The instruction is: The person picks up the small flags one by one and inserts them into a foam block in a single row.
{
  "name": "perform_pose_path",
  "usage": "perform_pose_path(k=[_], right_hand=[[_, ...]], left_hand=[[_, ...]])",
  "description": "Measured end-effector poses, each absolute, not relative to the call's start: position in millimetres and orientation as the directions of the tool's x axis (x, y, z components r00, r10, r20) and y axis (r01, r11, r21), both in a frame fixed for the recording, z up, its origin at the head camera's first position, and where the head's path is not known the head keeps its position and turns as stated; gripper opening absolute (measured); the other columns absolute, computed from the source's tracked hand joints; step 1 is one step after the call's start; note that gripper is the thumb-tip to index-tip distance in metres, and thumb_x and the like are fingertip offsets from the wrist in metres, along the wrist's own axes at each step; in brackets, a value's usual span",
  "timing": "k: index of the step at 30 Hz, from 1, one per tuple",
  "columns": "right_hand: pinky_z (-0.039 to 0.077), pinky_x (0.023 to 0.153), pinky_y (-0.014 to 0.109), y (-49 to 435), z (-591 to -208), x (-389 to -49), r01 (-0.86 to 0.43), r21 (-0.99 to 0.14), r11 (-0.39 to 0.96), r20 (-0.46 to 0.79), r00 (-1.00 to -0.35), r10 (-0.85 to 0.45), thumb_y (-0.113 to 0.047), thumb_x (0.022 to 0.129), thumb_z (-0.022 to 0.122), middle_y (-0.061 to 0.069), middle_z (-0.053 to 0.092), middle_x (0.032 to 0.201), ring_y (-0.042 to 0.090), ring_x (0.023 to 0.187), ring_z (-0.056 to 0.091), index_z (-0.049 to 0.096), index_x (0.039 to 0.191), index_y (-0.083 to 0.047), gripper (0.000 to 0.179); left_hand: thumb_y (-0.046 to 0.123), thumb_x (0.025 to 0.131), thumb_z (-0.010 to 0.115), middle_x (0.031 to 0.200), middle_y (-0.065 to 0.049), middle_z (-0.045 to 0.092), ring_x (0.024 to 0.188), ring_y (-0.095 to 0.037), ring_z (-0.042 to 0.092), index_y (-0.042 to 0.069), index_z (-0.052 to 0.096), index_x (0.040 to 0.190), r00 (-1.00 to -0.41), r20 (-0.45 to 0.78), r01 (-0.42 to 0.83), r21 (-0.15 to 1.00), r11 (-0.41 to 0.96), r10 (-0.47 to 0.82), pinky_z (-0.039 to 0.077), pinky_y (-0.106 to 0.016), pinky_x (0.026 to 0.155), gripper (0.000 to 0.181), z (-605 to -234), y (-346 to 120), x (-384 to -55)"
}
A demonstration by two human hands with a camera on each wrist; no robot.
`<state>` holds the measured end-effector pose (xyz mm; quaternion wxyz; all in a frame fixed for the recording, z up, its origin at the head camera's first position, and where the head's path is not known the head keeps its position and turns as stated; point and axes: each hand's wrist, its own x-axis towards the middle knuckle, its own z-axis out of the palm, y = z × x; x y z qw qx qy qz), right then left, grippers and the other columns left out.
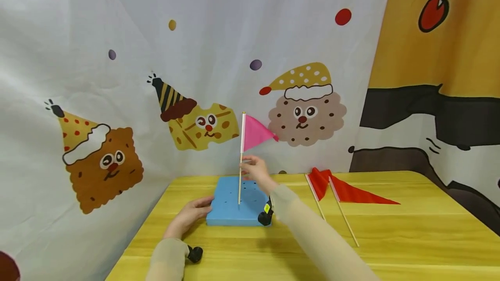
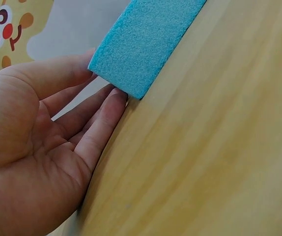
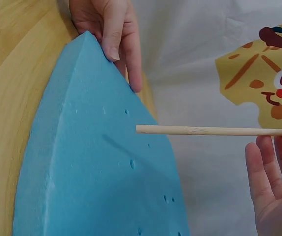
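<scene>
Right hand (image 1: 258,170) pinching pink flag (image 1: 254,133) by its stick (image 1: 240,185) above blue block (image 1: 222,214), left hand (image 1: 190,214) with relaxed grip touching block's nine o'clock side, red flags (image 1: 353,193) at block's three o'clock

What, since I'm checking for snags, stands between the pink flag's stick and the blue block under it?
Nothing visible: only air separates the stick's lower tip from the blue block; the left hand touches the block's side.
</scene>
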<state>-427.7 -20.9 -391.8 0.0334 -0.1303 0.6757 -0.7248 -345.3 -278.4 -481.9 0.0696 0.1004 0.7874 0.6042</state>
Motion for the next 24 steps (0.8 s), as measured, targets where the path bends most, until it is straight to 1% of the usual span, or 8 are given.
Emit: perform_pose_path(k=[2, 4, 7, 10, 14, 18, 21, 24], right_hand=[[0.059, 0.074, 0.044, -24.9, -393.4, -427.9, -0.135, -0.988, -0.076, 0.149, -0.962, -0.228, -0.007, 0.093, 0.064, 0.016, 0.063, 0.099, 0.021, 0.074, 0.065, 0.061, 0.122, -0.001, 0.030], [0.059, 0.074, 0.044, -28.8, -398.7, -431.0, -0.148, -0.986, -0.072, 0.160, -0.961, -0.223, -0.007, 0.094, 0.064, 0.016, 0.064, 0.099, 0.020, 0.074, 0.065, 0.062, 0.121, -0.003, 0.028], [0.058, 0.076, 0.047, -33.4, -400.0, -429.0, -0.150, -0.986, -0.070, 0.162, -0.963, -0.217, -0.007, 0.094, 0.063, 0.016, 0.065, 0.100, 0.023, 0.077, 0.066, 0.062, 0.119, -0.003, 0.026], [0.058, 0.075, 0.046, -38.0, -399.6, -428.3, -0.146, -0.986, -0.078, 0.159, -0.966, -0.204, -0.007, 0.094, 0.063, 0.016, 0.065, 0.100, 0.029, 0.082, 0.068, 0.063, 0.118, -0.004, 0.024], [0.059, 0.070, 0.041, -42.3, -399.1, -428.9, -0.159, -0.984, -0.079, 0.171, -0.969, -0.179, -0.009, 0.094, 0.063, 0.017, 0.066, 0.100, 0.035, 0.088, 0.068, 0.063, 0.116, -0.004, 0.023], [0.059, 0.071, 0.044, -47.7, -401.8, -430.7, -0.176, -0.981, -0.084, 0.188, -0.968, -0.167, -0.012, 0.094, 0.064, 0.016, 0.066, 0.099, 0.039, 0.091, 0.067, 0.063, 0.114, -0.004, 0.022], [0.059, 0.071, 0.044, -50.9, -405.0, -430.2, -0.180, -0.981, -0.077, 0.190, -0.967, -0.167, -0.012, 0.095, 0.064, 0.014, 0.065, 0.097, 0.040, 0.091, 0.067, 0.063, 0.113, -0.004, 0.020], [0.059, 0.067, 0.040, -52.8, -407.2, -428.2, -0.170, -0.983, -0.074, 0.181, -0.969, -0.171, -0.010, 0.095, 0.063, 0.014, 0.065, 0.095, 0.038, 0.090, 0.068, 0.063, 0.113, -0.004, 0.019]], left_hand=[[0.016, 0.098, 0.059, 0.150, -0.027, 0.032, 0.134, -0.042, 0.037, 0.001, 0.042, 0.146, -0.970, 0.017, 0.079, 0.965, 0.250, 0.244, 0.041, -0.047, 0.104, 0.053, -482.7, -278.2, -346.4], [0.016, 0.098, 0.059, 0.149, -0.027, 0.033, 0.133, -0.042, 0.038, 0.000, 0.042, 0.146, -0.970, 0.018, 0.081, 0.964, 0.252, 0.241, 0.042, -0.047, 0.103, 0.053, -483.4, -277.9, -347.1], [0.016, 0.098, 0.059, 0.149, -0.028, 0.034, 0.132, -0.042, 0.040, -0.001, 0.043, 0.145, -0.972, 0.019, 0.081, 0.963, 0.257, 0.235, 0.042, -0.047, 0.103, 0.052, -483.9, -278.6, -347.5], [0.017, 0.098, 0.060, 0.149, -0.028, 0.034, 0.131, -0.042, 0.041, -0.001, 0.043, 0.145, -0.972, 0.025, 0.088, 0.960, 0.267, 0.232, 0.043, -0.047, 0.103, 0.052, -483.9, -279.8, -347.8], [0.017, 0.098, 0.059, 0.149, -0.026, 0.034, 0.132, -0.042, 0.040, 0.000, 0.043, 0.145, -0.971, 0.021, 0.087, 0.959, 0.270, 0.239, 0.041, -0.048, 0.104, 0.053, -482.8, -279.6, -348.9], [0.017, 0.098, 0.059, 0.149, -0.026, 0.034, 0.133, -0.041, 0.039, 0.000, 0.042, 0.146, -0.972, 0.018, 0.081, 0.962, 0.261, 0.235, 0.041, -0.048, 0.104, 0.053, -481.4, -279.6, -349.3], [0.016, 0.098, 0.059, 0.149, -0.027, 0.034, 0.132, -0.042, 0.040, -0.001, 0.043, 0.145, -0.972, 0.023, 0.084, 0.963, 0.255, 0.234, 0.042, -0.048, 0.103, 0.052, -481.2, -279.6, -348.4], [0.016, 0.098, 0.059, 0.149, -0.027, 0.034, 0.131, -0.042, 0.040, -0.002, 0.043, 0.145, -0.971, 0.023, 0.085, 0.963, 0.254, 0.238, 0.043, -0.047, 0.103, 0.052, -481.9, -279.5, -347.6]])
